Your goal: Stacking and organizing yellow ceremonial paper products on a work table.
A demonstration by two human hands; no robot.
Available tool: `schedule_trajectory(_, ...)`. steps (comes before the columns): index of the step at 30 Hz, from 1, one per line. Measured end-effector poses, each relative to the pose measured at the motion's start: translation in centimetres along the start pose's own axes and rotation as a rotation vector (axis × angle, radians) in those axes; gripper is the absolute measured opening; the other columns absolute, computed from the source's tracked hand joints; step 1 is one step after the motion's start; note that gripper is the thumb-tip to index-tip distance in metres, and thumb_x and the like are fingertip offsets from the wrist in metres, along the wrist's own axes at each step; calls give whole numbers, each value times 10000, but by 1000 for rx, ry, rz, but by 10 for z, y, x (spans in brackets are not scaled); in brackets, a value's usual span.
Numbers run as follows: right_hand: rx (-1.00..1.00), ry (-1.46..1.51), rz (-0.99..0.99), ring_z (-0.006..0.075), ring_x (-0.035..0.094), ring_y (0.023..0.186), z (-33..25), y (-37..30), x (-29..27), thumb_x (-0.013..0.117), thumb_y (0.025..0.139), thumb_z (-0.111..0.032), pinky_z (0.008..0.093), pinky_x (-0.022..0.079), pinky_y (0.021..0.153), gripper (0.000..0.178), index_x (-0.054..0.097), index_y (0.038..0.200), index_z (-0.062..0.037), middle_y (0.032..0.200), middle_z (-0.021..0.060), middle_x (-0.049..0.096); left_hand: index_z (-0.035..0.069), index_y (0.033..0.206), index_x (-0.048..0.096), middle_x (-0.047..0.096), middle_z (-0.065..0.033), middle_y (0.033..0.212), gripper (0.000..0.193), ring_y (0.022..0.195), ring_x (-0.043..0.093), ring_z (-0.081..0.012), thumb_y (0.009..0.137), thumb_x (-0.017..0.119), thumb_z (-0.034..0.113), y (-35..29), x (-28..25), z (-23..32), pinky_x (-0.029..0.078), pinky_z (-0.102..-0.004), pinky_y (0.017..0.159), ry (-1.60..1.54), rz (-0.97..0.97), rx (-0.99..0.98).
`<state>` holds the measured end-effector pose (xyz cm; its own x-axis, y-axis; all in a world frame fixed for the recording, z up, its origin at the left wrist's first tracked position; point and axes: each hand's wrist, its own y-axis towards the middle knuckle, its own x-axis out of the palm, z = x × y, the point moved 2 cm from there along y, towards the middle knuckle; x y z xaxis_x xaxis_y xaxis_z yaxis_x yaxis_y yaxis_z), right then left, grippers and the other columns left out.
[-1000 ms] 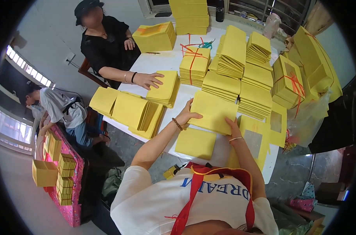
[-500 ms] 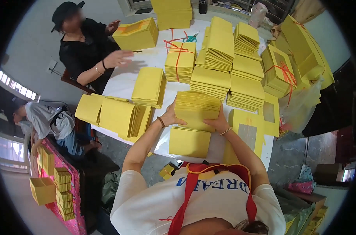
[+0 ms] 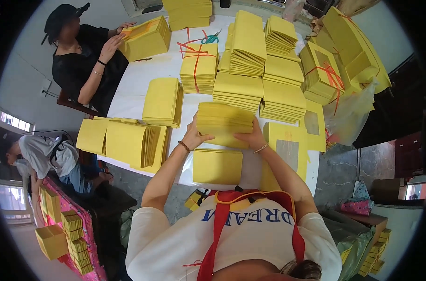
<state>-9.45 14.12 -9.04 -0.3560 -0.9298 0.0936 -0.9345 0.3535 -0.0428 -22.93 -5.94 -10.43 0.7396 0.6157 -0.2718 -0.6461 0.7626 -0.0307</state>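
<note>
A thick stack of folded yellow paper pieces (image 3: 224,119) is held between my hands over the table, its layered edges facing up toward me. My left hand (image 3: 196,136) presses its left side, thumb across the near face. On the opposite side my right hand (image 3: 253,136) grips it the same way. Just nearer to me, a lower yellow stack (image 3: 217,166) lies flat. Beyond my hands stand more folded yellow stacks (image 3: 237,88), and to their left a bundle tied with red ribbon (image 3: 199,68).
A co-worker (image 3: 88,56) sits at the far left by a yellow block (image 3: 147,42). Teal-handled scissors (image 3: 211,38) lie behind the tied bundle. Yellow stacks (image 3: 131,143) sit at the table's left edge, windowed sheets (image 3: 288,150) at right. Another person (image 3: 51,157) bends over a pink-covered table.
My view has shifted, so the scene sits farther left. I still hold the stack in both hands. The co-worker's raised hand has come down onto the yellow block.
</note>
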Motion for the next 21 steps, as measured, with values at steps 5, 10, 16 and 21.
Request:
schedule_trajectory(5,-3,12,-54,204,509,1095,-47,0,-15,738,668,-7,335,469,881,760,336,1312,-25,1182,102,517,45,1422,127,481,-143,1262,989,1175,463,-260,690,775,192,-8,-8,67,358,-377,997,-18,50,203)
schedule_trajectory(10,341,670,54,235,548,1079,-49,-16,-11,489,890,-282,340,479,884,442,458,1256,-34,1200,125,546,20,1395,279,493,-91,1236,584,1080,490,-148,927,518,276,-22,-29,129,380,-329,945,-645,-97,261)
schedule_trajectory(16,152,1269,-217,262,525,1144,-32,-27,13,358,953,-387,389,447,963,483,442,1310,-72,1307,113,493,11,1322,418,568,-60,1101,462,978,536,-105,898,551,141,-31,-8,169,436,-252,858,-471,41,288)
schedule_trajectory(21,122,1310,-406,228,469,1212,-33,-36,21,344,961,-403,387,387,1019,484,404,1345,-114,1359,77,447,22,1294,458,579,-42,1012,459,871,548,-56,854,589,49,-35,-2,167,456,-194,774,-372,98,248)
